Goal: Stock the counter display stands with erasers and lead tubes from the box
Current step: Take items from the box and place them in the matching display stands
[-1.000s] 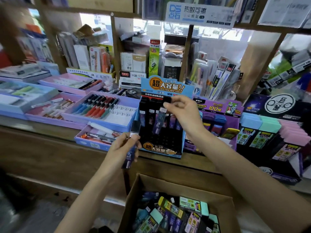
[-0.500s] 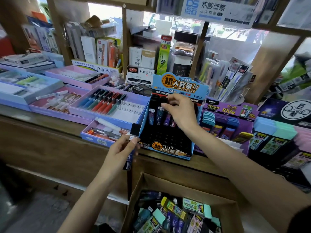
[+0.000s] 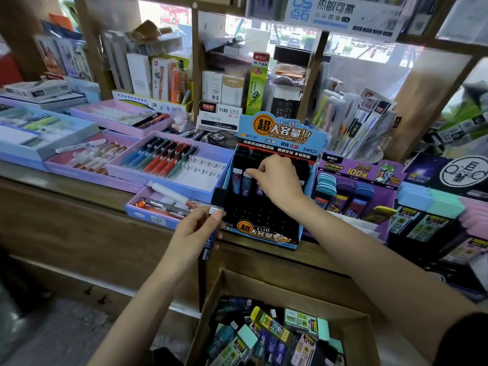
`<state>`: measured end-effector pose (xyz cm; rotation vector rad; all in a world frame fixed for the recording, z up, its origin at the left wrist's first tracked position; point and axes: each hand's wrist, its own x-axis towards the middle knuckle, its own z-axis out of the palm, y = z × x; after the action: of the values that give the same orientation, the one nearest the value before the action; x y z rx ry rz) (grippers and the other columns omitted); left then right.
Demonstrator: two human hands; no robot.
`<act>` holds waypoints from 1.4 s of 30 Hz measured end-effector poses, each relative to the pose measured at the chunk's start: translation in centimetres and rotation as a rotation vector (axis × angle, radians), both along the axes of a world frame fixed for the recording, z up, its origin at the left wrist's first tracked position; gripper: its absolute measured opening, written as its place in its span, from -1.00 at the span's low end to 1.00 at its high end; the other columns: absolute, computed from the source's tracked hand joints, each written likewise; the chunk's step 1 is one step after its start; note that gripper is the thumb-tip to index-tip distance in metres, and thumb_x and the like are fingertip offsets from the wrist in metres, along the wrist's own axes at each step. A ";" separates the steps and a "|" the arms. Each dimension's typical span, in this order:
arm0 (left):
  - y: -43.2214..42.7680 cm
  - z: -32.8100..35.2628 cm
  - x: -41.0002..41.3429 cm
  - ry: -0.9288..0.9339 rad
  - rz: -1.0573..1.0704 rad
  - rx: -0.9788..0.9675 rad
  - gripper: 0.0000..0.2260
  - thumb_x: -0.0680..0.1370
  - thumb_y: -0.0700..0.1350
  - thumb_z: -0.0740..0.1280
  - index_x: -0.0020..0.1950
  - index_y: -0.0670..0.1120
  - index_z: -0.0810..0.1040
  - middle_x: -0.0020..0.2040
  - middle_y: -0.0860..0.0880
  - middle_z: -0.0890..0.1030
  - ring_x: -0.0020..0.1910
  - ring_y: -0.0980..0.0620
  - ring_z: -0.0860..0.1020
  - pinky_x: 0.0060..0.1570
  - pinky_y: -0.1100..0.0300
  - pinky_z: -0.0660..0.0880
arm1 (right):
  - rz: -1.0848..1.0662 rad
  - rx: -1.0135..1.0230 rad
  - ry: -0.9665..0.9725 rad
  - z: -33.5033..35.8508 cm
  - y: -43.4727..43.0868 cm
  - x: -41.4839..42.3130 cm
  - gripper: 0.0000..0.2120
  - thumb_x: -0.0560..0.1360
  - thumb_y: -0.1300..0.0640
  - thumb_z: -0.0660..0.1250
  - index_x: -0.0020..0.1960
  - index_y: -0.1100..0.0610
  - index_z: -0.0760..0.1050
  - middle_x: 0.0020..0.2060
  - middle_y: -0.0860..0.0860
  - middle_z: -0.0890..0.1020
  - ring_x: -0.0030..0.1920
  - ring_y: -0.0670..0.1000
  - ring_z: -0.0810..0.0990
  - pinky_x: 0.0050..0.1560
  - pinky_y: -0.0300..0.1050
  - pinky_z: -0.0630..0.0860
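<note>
Biggest risk imo: the right hand (image 3: 277, 180) is curled over the top row of the blue cardboard display stand (image 3: 280, 128). A crooked push could miss a slot or knock over the two slim dark-blue plastic lead tubes (image 3: 237, 182) standing just left of its fingertips. From this angle I honestly can't tell if it's gripping a tube or just pressing one down. The left hand (image 3: 195, 231) pinches a spare black-capped tube (image 3: 208, 249) out past the wooden table (image 3: 79, 196) edge, above the brown cardboard box (image 3: 211, 291) corner. With a loose pinch it drops. The tubes look glossy, thin and slippery.
</note>
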<state>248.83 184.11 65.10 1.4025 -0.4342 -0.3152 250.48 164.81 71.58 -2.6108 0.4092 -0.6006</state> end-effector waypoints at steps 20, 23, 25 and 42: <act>-2.7 0.5 1.5 -0.760 0.042 0.588 -0.59 0.48 0.05 0.39 0.27 -0.07 0.47 0.19 0.07 0.50 0.20 0.15 0.41 0.12 0.39 0.28 | 0.149 0.614 -0.263 4.3 -3.5 -5.2 -0.88 0.51 0.22 0.34 -0.17 0.05 0.53 -0.23 0.04 0.63 -0.25 -0.07 0.58 -0.25 -0.24 0.52; -2.6 -0.4 1.5 -0.850 -0.047 0.663 -0.56 0.49 0.04 0.38 0.30 -0.11 0.47 0.26 -0.02 0.52 0.27 0.05 0.44 0.24 0.30 0.28 | 0.123 0.520 -0.228 3.1 -3.6 -4.3 -0.96 0.49 0.22 0.36 -0.10 0.12 0.57 -0.21 0.04 0.63 -0.20 -0.06 0.59 -0.12 -0.12 0.56; -2.6 -0.7 1.5 -0.884 -0.052 0.696 -0.60 0.49 0.00 0.39 0.28 -0.14 0.50 0.23 -0.05 0.55 0.25 0.00 0.48 0.26 0.18 0.36 | 0.102 0.411 -0.205 2.2 -3.3 -3.8 -0.90 0.48 0.19 0.38 -0.02 0.16 0.61 -0.21 -0.03 0.62 -0.15 -0.06 0.59 -0.01 -0.11 0.55; -2.8 -1.1 1.4 -0.906 -0.013 0.749 -0.71 0.53 -0.09 0.36 0.23 -0.11 0.52 0.19 -0.03 0.57 0.17 -0.03 0.52 0.19 0.03 0.45 | 0.004 0.282 -0.145 0.4 -1.8 -2.0 -0.75 0.49 0.15 0.38 0.06 0.31 0.60 -0.12 0.17 0.67 -0.15 0.09 0.65 0.02 0.04 0.57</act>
<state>250.27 181.27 64.04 2.2544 -1.1421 0.2098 248.46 162.98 71.95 -2.2840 0.4106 -0.6739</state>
